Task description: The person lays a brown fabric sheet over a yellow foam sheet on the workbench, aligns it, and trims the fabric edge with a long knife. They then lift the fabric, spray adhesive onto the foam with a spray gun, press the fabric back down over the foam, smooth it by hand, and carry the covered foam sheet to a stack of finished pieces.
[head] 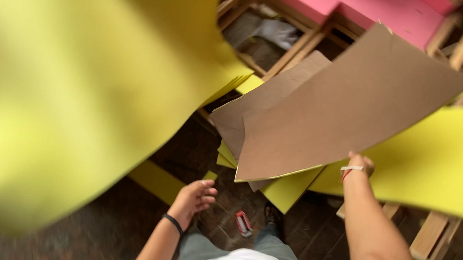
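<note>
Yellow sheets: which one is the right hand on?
The yellow sheet at right, under the brown cardboard. The right hand reaches its edge; the big blurred yellow sheet at left is untouched.

Dark wooden floor (125, 215) with a small red-and-grey tool (244, 223).

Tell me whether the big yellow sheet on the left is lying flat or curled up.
Curled up, not flat: the big yellow sheet bows in a blurred curve above the dark floor. The left hand hangs open below it, not touching.
</note>
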`<state>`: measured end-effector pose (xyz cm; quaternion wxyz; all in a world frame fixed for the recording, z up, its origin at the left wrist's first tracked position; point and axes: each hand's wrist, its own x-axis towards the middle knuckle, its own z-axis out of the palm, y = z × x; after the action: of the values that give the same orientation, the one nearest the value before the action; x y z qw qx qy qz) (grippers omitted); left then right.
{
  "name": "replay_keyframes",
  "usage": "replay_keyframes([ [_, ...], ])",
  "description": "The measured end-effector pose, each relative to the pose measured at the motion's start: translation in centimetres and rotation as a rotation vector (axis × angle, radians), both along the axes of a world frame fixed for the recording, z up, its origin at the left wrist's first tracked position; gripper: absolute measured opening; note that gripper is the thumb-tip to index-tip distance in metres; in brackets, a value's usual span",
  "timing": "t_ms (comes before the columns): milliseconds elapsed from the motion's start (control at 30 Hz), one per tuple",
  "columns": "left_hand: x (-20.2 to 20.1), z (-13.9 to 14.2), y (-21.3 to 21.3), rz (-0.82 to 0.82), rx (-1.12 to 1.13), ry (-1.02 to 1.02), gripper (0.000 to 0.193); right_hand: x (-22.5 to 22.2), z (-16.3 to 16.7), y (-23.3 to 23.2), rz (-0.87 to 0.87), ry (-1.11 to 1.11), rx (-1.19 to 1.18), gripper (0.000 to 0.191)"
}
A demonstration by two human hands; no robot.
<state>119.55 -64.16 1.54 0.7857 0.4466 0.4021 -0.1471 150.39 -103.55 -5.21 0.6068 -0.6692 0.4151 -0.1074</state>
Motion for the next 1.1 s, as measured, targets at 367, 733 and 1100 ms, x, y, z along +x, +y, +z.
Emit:
replay_keyframes([
  [367,-1.3,3.4,-6.2,0.423,0.097,0.042,0.039,-1.3,-2.9,15.1,0.933,0.226,0.591,0.024],
  [733,-17.2,4.8,-1.2,0.91,0.243,-0.078,0.032,-16.2,-0.3,34.0,1.566,0.416,0.585,0.017],
  [1100,-40.7,-2.7,6.2,1.408,0.132,-0.204,0.028,-38.8,4.4,49.9,1.884,0.357,0.504,0.014],
])
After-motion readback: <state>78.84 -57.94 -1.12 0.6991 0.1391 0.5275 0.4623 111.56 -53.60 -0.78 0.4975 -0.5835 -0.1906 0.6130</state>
